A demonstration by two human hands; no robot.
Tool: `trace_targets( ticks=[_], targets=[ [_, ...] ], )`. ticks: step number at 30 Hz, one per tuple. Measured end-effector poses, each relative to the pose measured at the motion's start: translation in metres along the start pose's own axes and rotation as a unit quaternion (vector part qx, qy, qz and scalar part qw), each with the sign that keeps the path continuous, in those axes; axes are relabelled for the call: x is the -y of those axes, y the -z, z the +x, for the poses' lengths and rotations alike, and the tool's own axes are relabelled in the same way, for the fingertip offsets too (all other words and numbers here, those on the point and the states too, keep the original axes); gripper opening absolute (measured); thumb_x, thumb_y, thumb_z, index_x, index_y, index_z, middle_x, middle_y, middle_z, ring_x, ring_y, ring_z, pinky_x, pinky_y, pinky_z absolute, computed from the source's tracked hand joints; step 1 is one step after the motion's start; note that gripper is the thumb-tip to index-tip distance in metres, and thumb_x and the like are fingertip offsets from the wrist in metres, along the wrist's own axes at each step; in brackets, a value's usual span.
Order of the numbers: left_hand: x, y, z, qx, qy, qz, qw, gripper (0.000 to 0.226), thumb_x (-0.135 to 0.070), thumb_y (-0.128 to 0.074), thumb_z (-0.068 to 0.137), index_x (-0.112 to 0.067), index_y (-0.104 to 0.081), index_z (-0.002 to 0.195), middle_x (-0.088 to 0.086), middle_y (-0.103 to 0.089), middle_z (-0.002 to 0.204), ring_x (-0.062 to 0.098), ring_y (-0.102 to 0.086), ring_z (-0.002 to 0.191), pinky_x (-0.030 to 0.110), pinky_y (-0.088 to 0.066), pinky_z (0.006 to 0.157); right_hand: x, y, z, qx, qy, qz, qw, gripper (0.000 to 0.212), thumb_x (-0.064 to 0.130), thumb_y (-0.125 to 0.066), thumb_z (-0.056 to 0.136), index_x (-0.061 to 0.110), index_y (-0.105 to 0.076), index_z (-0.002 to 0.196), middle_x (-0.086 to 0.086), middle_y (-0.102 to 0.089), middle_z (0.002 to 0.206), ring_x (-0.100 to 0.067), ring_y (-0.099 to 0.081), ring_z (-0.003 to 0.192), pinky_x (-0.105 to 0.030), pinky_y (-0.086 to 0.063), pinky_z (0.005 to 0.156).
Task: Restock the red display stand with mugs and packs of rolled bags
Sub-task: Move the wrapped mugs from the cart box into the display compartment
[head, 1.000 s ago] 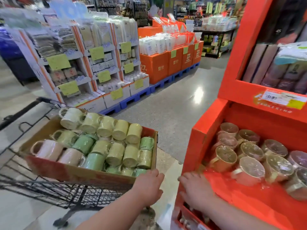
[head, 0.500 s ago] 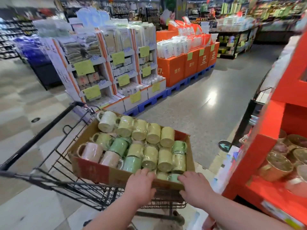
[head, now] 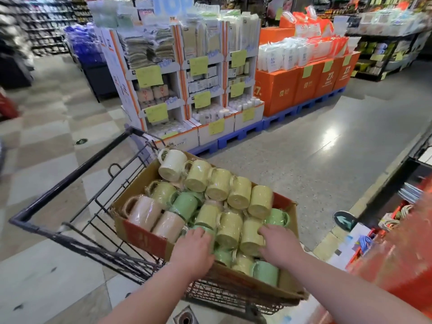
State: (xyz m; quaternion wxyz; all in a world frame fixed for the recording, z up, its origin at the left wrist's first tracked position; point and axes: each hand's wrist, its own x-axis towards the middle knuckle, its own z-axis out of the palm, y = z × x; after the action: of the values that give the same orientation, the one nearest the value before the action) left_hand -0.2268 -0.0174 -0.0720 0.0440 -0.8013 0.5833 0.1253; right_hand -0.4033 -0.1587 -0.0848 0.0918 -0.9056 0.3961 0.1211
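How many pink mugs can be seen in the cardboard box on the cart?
2. One pink mug lies in the cardboard box's near-left corner; the second pink mug lies beside it. Others may be hidden underneath.

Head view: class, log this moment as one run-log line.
left hand: on mugs in cardboard box | right hand: on yellow mug | grip: unclear | cart: carries box | red display stand: blurred, right edge
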Motion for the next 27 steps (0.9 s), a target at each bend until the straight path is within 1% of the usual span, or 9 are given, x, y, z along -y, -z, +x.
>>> trace_targets(
  ticks=[3, 7, 11, 16, 20, 24, 25, 27],
  targets=[
    [0.003, 0.009, 0.026, 0.009, 0.01, -0.009, 1.0, 0.054, -0.035, -0.048, 0.092, -0.018, -0.035, 0.142, 0.004, -0.035, 0.145, 0.022, -0.035, 0.132, 0.038, -0.035, 0.11, -0.011, 0.007, 0.03, 0.006, -0.003, 0.006, 1.0, 0.048, 0.039, -0.049, 0.091, 0.022, -0.044, 0.136, -0.004, -0.05, 0.134, -0.026, -0.048, 0.123, -0.035, -0.041, 0.1],
    [-0.007, 0.018, 0.072, 0.011, 0.009, -0.002, 1.0, 0.055, -0.041, -0.046, 0.092, -0.018, -0.036, 0.141, 0.002, -0.038, 0.142, 0.021, -0.038, 0.128, 0.038, -0.039, 0.105, -0.034, 0.013, 0.064, 0.008, -0.024, 0.028, 0.999, 0.046, 0.039, -0.047, 0.091, 0.022, -0.046, 0.134, -0.003, -0.051, 0.132, -0.025, -0.048, 0.122, -0.034, -0.042, 0.097],
    [-0.019, 0.028, 0.117, 0.012, 0.008, -0.006, 1.0, 0.059, -0.042, -0.046, 0.092, -0.02, -0.031, 0.145, 0.002, -0.032, 0.149, 0.023, -0.038, 0.132, 0.037, -0.038, 0.107, -0.06, 0.016, 0.097, 0.02, -0.049, 0.047, 0.997, 0.045, 0.039, -0.048, 0.091, 0.021, -0.047, 0.133, -0.004, -0.051, 0.131, -0.026, -0.049, 0.121, -0.035, -0.044, 0.094],
    [-0.024, 0.039, 0.173, 0.005, 0.024, -0.015, 1.0, 0.059, -0.043, -0.048, 0.092, -0.018, -0.031, 0.144, 0.003, -0.038, 0.143, 0.021, -0.042, 0.127, 0.037, -0.042, 0.103, -0.084, 0.012, 0.135, 0.038, -0.092, 0.116, 0.988, 0.047, 0.042, -0.048, 0.092, 0.022, -0.046, 0.134, -0.005, -0.048, 0.131, -0.026, -0.05, 0.119, -0.037, -0.044, 0.093],
    [-0.028, 0.043, 0.21, 0.013, 0.052, -0.05, 0.997, 0.067, -0.041, -0.05, 0.092, -0.015, -0.023, 0.148, 0.004, -0.031, 0.148, 0.022, -0.036, 0.133, 0.036, -0.038, 0.105, -0.099, 0.002, 0.162, 0.047, -0.139, 0.209, 0.967, 0.044, 0.039, -0.046, 0.094, 0.017, -0.045, 0.132, -0.006, -0.049, 0.13, -0.027, -0.054, 0.115, -0.037, -0.048, 0.088],
    [-0.027, 0.045, 0.239, 0.011, 0.091, -0.086, 0.992, 0.071, -0.037, -0.053, 0.091, -0.012, -0.02, 0.149, 0.007, -0.03, 0.149, 0.025, -0.036, 0.134, 0.037, -0.038, 0.105, -0.105, -0.006, 0.187, 0.059, -0.184, 0.315, 0.929, 0.046, 0.041, -0.044, 0.095, 0.012, -0.044, 0.131, -0.007, -0.055, 0.122, -0.024, -0.06, 0.099, -0.036, -0.05, 0.083],
    [-0.027, 0.045, 0.246, 0.013, 0.1, -0.092, 0.991, 0.073, -0.037, -0.054, 0.091, -0.012, -0.019, 0.149, 0.008, -0.03, 0.149, 0.025, -0.037, 0.134, 0.037, -0.039, 0.105, -0.106, -0.009, 0.193, 0.066, -0.196, 0.338, 0.918, 0.048, 0.042, -0.042, 0.096, 0.011, -0.043, 0.132, -0.007, -0.055, 0.123, -0.024, -0.06, 0.099, -0.037, -0.051, 0.084],
    [-0.027, 0.043, 0.257, 0.018, 0.12, -0.103, 0.987, 0.074, -0.038, -0.054, 0.09, -0.011, -0.018, 0.149, 0.009, -0.031, 0.149, 0.026, -0.038, 0.133, 0.037, -0.039, 0.105, -0.108, -0.012, 0.202, 0.084, -0.218, 0.376, 0.897, 0.056, 0.047, -0.037, 0.097, 0.009, -0.038, 0.139, -0.01, -0.053, 0.13, -0.026, -0.06, 0.104, -0.039, -0.049, 0.091]
  ],
)
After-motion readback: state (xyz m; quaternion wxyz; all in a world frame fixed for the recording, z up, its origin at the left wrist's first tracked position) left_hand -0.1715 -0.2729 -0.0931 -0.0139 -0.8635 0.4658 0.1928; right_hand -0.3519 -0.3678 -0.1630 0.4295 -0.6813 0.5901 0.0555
